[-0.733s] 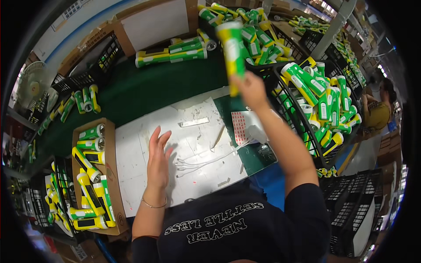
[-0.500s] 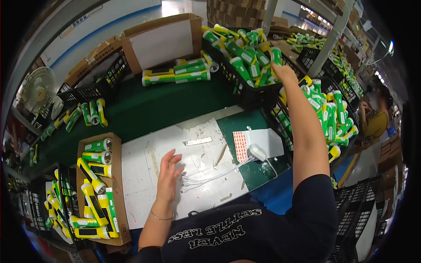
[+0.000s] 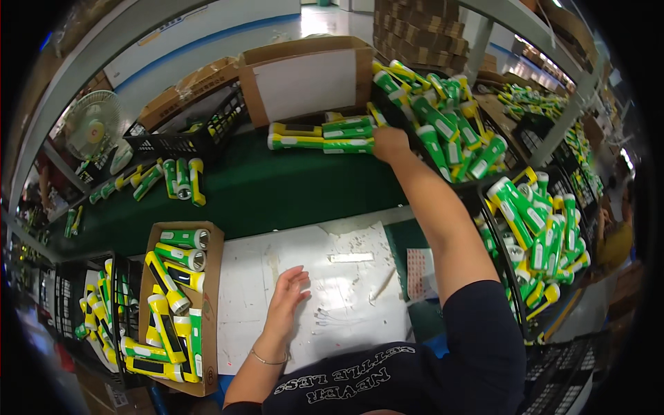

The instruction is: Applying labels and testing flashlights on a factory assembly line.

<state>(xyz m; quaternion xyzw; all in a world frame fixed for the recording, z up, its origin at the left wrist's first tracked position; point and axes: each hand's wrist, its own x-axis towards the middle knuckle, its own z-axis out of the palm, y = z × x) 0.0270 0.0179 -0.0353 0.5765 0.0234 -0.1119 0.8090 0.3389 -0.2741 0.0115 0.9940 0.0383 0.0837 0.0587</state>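
My left hand (image 3: 287, 302) hovers above the white board (image 3: 242, 304) with nothing in it, fingers loosely curved and apart. My right arm stretches far across the dark green belt. At its end my right hand (image 3: 392, 144) covers the right ends of a small stack of green, yellow and white flashlights (image 3: 348, 146) lying sideways. Its fingers are hidden behind the back of the hand, so a grip cannot be made out. Right of that hand stands a black crate heaped with flashlights (image 3: 453, 131). A second full crate (image 3: 508, 266) is nearer my right arm.
A cardboard box (image 3: 214, 277) of flashlights stands left of the board, beside a black crate (image 3: 66, 304). More flashlights (image 3: 182, 181) lie on the belt (image 3: 277, 187). Behind are an upright carton (image 3: 308, 83) and a fan (image 3: 93, 128). Thin white cables (image 3: 339, 318) lie on the board.
My right hand has moved left from the far crate to the stacked flashlights on the belt. A flashlight that was by that hand now lies tilted on the crate's heap. The view has shifted.
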